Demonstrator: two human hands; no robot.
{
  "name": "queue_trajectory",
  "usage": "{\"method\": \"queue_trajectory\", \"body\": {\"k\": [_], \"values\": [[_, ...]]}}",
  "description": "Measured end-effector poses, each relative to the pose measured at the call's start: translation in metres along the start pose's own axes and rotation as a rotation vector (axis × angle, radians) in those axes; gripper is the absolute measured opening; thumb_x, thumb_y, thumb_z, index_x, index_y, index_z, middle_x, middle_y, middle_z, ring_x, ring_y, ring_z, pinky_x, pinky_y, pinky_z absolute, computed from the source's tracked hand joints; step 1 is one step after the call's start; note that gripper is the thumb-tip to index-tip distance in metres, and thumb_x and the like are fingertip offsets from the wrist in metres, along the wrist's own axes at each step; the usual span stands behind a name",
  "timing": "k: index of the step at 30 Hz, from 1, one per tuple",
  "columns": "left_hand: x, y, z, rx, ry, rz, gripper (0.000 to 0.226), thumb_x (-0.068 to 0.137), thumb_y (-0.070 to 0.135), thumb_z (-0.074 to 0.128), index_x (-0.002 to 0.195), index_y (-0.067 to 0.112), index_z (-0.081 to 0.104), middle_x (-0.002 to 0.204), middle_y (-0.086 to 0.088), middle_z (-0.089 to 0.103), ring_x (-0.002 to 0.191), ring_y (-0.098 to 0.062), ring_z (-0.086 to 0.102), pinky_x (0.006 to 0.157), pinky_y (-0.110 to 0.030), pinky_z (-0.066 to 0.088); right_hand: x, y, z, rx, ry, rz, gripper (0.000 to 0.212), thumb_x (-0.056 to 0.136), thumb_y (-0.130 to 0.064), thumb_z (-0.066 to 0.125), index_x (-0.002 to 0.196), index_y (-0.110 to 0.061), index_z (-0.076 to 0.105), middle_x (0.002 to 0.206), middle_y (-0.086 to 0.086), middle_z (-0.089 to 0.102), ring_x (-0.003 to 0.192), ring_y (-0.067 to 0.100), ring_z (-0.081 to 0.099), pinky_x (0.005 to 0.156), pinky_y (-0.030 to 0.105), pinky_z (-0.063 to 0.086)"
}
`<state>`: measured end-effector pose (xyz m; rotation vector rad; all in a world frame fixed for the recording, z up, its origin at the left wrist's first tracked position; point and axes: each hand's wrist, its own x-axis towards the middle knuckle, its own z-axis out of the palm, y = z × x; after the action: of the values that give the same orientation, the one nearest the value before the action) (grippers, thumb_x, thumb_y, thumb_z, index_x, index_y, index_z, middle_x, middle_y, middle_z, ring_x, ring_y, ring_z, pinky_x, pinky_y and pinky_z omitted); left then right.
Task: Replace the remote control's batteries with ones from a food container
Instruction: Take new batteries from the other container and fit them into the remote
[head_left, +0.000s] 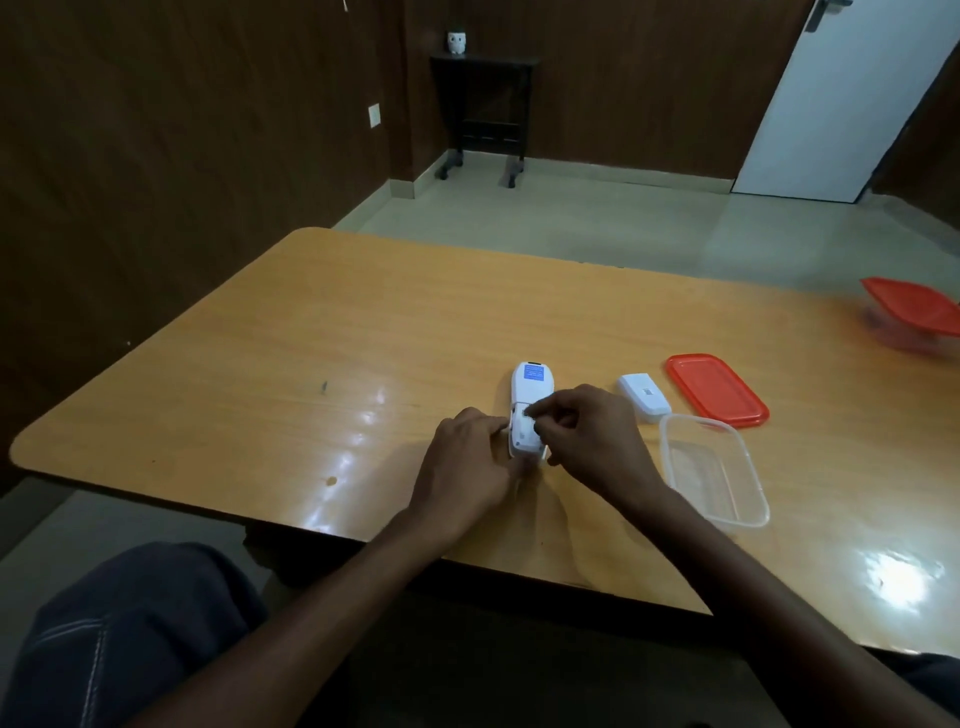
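Observation:
A white remote control (531, 389) lies face down on the wooden table (291, 332), its battery compartment open. My left hand (467, 467) grips the remote's near end from the left. My right hand (587, 436) pinches with its fingertips at the open compartment; what it pinches is hidden by the fingers. The white battery cover (644, 397) lies to the right of the remote. An open clear food container (714, 470) stands by my right wrist and looks empty. Its red lid (717, 389) lies flat just beyond it.
A second container with a red lid (914, 312) stands at the table's far right edge. The near table edge runs under my forearms. A dark side table (483, 109) and a white door (841, 98) stand across the room.

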<state>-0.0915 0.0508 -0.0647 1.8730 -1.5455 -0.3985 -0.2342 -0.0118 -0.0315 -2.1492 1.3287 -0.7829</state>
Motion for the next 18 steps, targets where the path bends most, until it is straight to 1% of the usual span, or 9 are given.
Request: {"method": "queue_trajectory", "body": {"k": [1, 3, 6, 8, 9, 11, 14, 16, 18], "values": [[0.0, 0.0, 0.0, -0.002, 0.003, 0.004, 0.056, 0.086, 0.049, 0.07, 0.134, 0.022, 0.063, 0.113, -0.002, 0.064, 0.103, -0.019, 0.057, 0.075, -0.024, 0.039, 0.0, -0.002, -0.004, -0.051, -0.056, 0.005, 0.024, 0.086, -0.011, 0.066, 0.106, -0.013, 0.079, 0.1, 0.006, 0.077, 0.074, 0.017, 0.071, 0.08, 0.035, 0.059], [0.001, -0.001, 0.0, -0.002, 0.006, 0.005, 0.057, 0.086, 0.05, 0.07, 0.135, 0.022, 0.062, 0.113, -0.003, 0.064, 0.102, -0.019, 0.057, 0.075, -0.024, 0.04, 0.001, -0.004, -0.008, -0.109, -0.124, -0.01, 0.026, 0.088, -0.009, 0.065, 0.111, -0.01, 0.077, 0.107, 0.008, 0.077, 0.083, 0.021, 0.073, 0.084, 0.034, 0.058], [0.0, 0.0, 0.0, 0.003, 0.003, 0.015, 0.057, 0.086, 0.054, 0.068, 0.134, 0.022, 0.064, 0.111, -0.002, 0.064, 0.1, -0.018, 0.057, 0.073, -0.023, 0.037, 0.0, -0.006, -0.012, -0.188, -0.049, -0.109, 0.021, 0.088, -0.01, 0.068, 0.106, -0.011, 0.079, 0.103, 0.008, 0.079, 0.089, 0.021, 0.073, 0.082, 0.032, 0.057], [0.0, 0.0, -0.001, 0.012, 0.0, 0.017, 0.055, 0.086, 0.055, 0.068, 0.132, 0.024, 0.065, 0.108, -0.002, 0.063, 0.1, -0.019, 0.057, 0.072, -0.025, 0.036, -0.001, -0.007, -0.012, -0.233, 0.024, -0.18, 0.018, 0.085, -0.011, 0.072, 0.101, -0.011, 0.081, 0.095, 0.007, 0.079, 0.085, 0.021, 0.072, 0.075, 0.028, 0.053], [0.0, 0.001, -0.001, 0.019, -0.004, 0.005, 0.055, 0.086, 0.054, 0.068, 0.133, 0.024, 0.065, 0.111, -0.002, 0.063, 0.102, -0.02, 0.057, 0.073, -0.025, 0.037, -0.002, -0.009, -0.013, -0.255, 0.041, -0.207, 0.018, 0.084, -0.011, 0.072, 0.099, -0.011, 0.081, 0.093, 0.008, 0.079, 0.083, 0.022, 0.071, 0.072, 0.028, 0.051], [0.002, 0.003, -0.001, 0.026, -0.016, -0.022, 0.055, 0.086, 0.05, 0.069, 0.134, 0.024, 0.063, 0.118, -0.004, 0.063, 0.106, -0.021, 0.056, 0.076, -0.027, 0.039, -0.002, -0.011, -0.013, -0.303, 0.031, -0.241, 0.019, 0.081, -0.01, 0.071, 0.097, -0.011, 0.082, 0.091, 0.008, 0.077, 0.083, 0.025, 0.07, 0.07, 0.031, 0.05], [0.002, 0.004, -0.001, 0.013, -0.023, -0.009, 0.049, 0.086, 0.048, 0.069, 0.131, 0.028, 0.064, 0.112, -0.004, 0.062, 0.106, -0.024, 0.056, 0.076, -0.029, 0.04, -0.003, -0.014, -0.01, -0.397, -0.04, -0.304, 0.017, 0.082, -0.009, 0.066, 0.09, -0.01, 0.081, 0.087, 0.011, 0.073, 0.079, 0.028, 0.067, 0.067, 0.036, 0.052], [0.002, 0.002, -0.001, 0.01, -0.035, -0.008, 0.054, 0.086, 0.047, 0.068, 0.136, 0.029, 0.06, 0.113, -0.003, 0.062, 0.106, -0.023, 0.055, 0.077, -0.029, 0.04, -0.004, -0.014, -0.006, -0.473, -0.11, -0.322, 0.015, 0.084, -0.009, 0.065, 0.09, -0.008, 0.079, 0.09, 0.011, 0.07, 0.078, 0.028, 0.065, 0.069, 0.041, 0.054], [0.002, 0.0, -0.001, 0.01, -0.04, -0.01, 0.057, 0.086, 0.046, 0.07, 0.139, 0.029, 0.058, 0.114, -0.003, 0.062, 0.106, -0.022, 0.055, 0.079, -0.028, 0.041, -0.005, -0.014, -0.003, -0.501, -0.157, -0.321, 0.014, 0.086, -0.01, 0.065, 0.094, -0.008, 0.077, 0.094, 0.01, 0.067, 0.079, 0.027, 0.064, 0.07, 0.041, 0.054]]}}
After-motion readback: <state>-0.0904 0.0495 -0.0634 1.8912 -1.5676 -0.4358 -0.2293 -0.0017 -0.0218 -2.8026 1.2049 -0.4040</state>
